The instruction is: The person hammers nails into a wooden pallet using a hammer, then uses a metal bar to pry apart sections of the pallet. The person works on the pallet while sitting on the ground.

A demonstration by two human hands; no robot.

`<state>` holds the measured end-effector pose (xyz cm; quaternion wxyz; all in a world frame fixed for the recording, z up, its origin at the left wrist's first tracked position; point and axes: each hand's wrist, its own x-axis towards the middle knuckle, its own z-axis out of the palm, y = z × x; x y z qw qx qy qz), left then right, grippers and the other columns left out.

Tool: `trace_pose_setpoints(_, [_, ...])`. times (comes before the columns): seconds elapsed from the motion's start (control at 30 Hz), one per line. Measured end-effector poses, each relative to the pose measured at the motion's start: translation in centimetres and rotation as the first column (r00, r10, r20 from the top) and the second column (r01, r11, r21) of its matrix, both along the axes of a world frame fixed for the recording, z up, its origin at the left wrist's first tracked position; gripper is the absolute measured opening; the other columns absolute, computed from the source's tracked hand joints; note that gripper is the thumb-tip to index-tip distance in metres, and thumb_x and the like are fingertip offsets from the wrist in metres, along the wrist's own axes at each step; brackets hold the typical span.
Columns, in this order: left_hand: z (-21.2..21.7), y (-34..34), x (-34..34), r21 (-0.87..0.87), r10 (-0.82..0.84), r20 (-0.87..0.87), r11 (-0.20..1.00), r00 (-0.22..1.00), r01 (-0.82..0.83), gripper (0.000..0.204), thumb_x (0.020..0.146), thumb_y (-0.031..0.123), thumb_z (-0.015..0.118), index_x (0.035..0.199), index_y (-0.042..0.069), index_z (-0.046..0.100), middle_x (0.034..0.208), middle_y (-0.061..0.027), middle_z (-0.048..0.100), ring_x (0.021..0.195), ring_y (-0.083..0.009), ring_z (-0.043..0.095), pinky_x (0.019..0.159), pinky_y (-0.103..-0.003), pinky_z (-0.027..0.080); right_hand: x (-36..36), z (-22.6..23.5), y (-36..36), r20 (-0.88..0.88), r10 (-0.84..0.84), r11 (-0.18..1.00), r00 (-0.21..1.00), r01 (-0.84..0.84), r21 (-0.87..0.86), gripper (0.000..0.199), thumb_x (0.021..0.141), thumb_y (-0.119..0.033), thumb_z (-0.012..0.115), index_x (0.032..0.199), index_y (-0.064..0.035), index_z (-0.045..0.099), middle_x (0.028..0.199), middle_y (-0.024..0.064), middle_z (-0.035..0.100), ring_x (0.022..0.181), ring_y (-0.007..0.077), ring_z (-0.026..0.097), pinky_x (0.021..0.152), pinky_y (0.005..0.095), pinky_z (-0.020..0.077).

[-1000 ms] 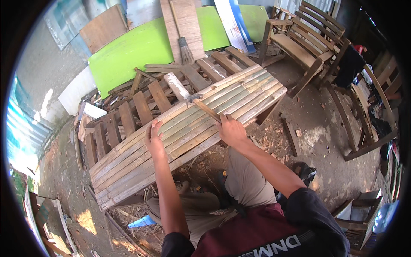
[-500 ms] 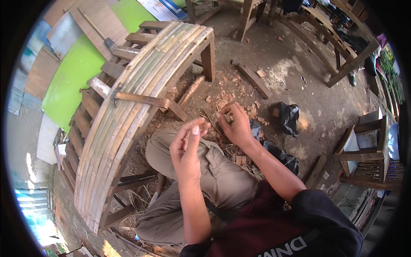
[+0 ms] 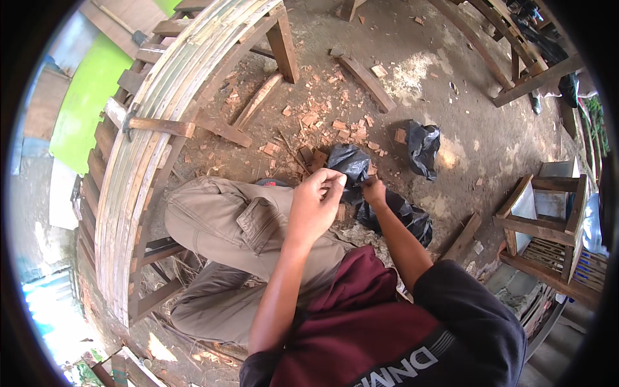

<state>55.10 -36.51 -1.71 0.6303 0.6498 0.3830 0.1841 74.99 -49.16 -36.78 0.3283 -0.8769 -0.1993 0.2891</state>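
My left hand point(image 3: 316, 205) is raised over my right thigh, thumb and fingertips pinched together. Whatever they hold, if anything, is too small to tell. Just beyond those fingertips, a crumpled black plastic bag point(image 3: 349, 160) rests on the ground. To the right my right hand point(image 3: 374, 192) is lower, its fingers closed at the bag; they seem to grip its plastic, though the fingertips are partly hidden. More black plastic point(image 3: 406, 222) spreads out beside my right forearm.
A curved bamboo-slat bench point(image 3: 151, 122) stands on the left with a wooden-handled hammer point(image 3: 158, 126) lying across it. Brick chips point(image 3: 309, 119) and a wooden beam point(image 3: 366, 84) litter the dirt floor. Another black bag point(image 3: 423, 149) lies farther off; a wooden stool point(image 3: 538, 226) is at right.
My right hand has dropped from in front of my left hand to the black plastic bag and closed. My left fingers have come together in a pinch. The view has tilted and shifted.
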Motion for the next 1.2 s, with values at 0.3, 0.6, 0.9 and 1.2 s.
trace_pose_setpoints(0.3, [-4.4, -1.0, 1.8, 0.246, -0.026, -0.243, 0.965, 0.97, 0.087, 0.022, 0.098, 0.021, 0.068, 0.105, 0.001, 0.069, 0.094, -0.0109, 0.075, 0.085, -0.0197, 0.071, 0.073, -0.034, 0.053, -3.2, -0.4, 1.6, 0.113, 0.093, 0.939, 0.989, -0.05, -0.339, 0.028, 0.096, -0.016, 0.055, 0.119, -0.0011, 0.058, 0.118, 0.0247, 0.068, 0.11, 0.0438, 0.066, 0.092, 0.0505, 0.0539])
trace_pose_setpoints(0.6, [-4.4, -0.7, 1.9, 0.256, 0.0, -0.229, 0.965, 0.973, 0.06, 0.02, 0.096, 0.02, 0.068, 0.104, 0.001, 0.07, 0.094, -0.0127, 0.075, 0.086, -0.0222, 0.072, 0.071, -0.035, 0.053, -2.9, -3.1, 0.2, 0.162, 0.067, 0.957, 0.984, -0.018, -0.289, 0.032, 0.097, -0.02, 0.053, 0.122, -0.0016, 0.062, 0.119, 0.0221, 0.068, 0.111, 0.0414, 0.066, 0.093, 0.0491, 0.0533])
trace_pose_setpoints(0.9, [-2.8, -0.6, 0.8, 0.204, 0.033, -0.18, 0.979, 0.983, 0.004, 0.023, 0.097, 0.022, 0.068, 0.107, 0.001, 0.07, 0.096, -0.0133, 0.074, 0.089, -0.0236, 0.072, 0.077, -0.037, 0.053, -2.4, 4.6, 1.5, 0.13, 0.14, 0.935, 0.982, -0.088, -0.343, 0.029, 0.088, -0.024, 0.064, 0.105, -0.0024, 0.072, 0.108, 0.0225, 0.072, 0.103, 0.0435, 0.069, 0.09, 0.0504, 0.0552])
trace_pose_setpoints(1.2, [1.1, 0.9, -4.3, -0.079, 0.266, 0.416, 0.963, 0.87, -0.256, 0.019, 0.101, 0.014, 0.064, 0.111, -0.002, 0.068, 0.101, -0.0071, 0.072, 0.096, -0.0143, 0.068, 0.087, -0.031, 0.053, 2.1, 19.7, 6.0, 0.441, 0.154, 0.987, 0.884, -0.158, -0.028, 0.019, 0.084, -0.02, 0.069, 0.083, -0.0018, 0.075, 0.086, 0.024, 0.073, 0.086, 0.0432, 0.072, 0.077, 0.0489, 0.0572])
